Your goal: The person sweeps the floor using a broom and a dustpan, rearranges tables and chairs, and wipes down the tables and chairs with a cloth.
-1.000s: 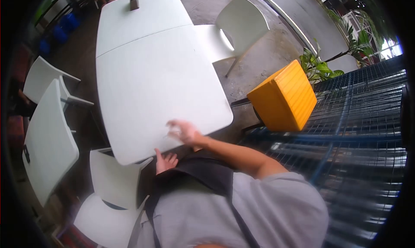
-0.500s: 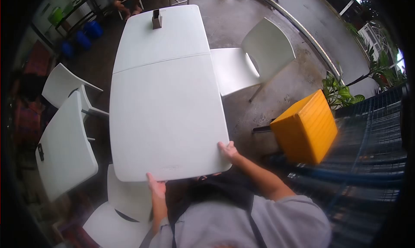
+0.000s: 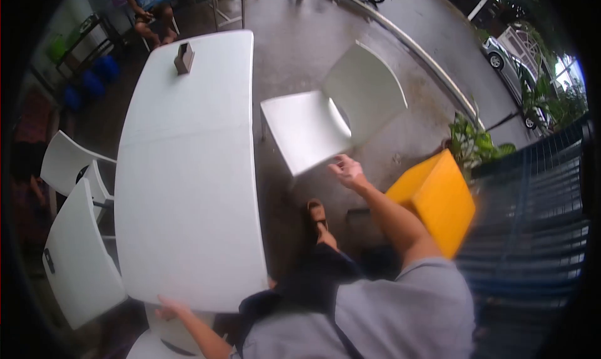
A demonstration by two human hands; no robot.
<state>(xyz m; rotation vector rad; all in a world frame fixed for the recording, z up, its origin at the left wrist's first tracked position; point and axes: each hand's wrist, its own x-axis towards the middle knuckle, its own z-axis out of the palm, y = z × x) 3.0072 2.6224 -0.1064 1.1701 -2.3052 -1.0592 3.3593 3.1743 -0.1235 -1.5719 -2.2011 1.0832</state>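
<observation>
Chair just beyond right fingers, loosely spread, white table edge at left fingers, their grip unclear.

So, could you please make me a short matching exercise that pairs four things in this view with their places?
Things:
1. Left hand
2. Right hand
3. Brown holder
4. Yellow-orange box

Places:
A. Close to the leafy plant
B. At the near edge of the white table
C. On the far part of the white table
D. By the seat of the white chair to the table's right

Pairs: 1-B, 2-D, 3-C, 4-A
</observation>
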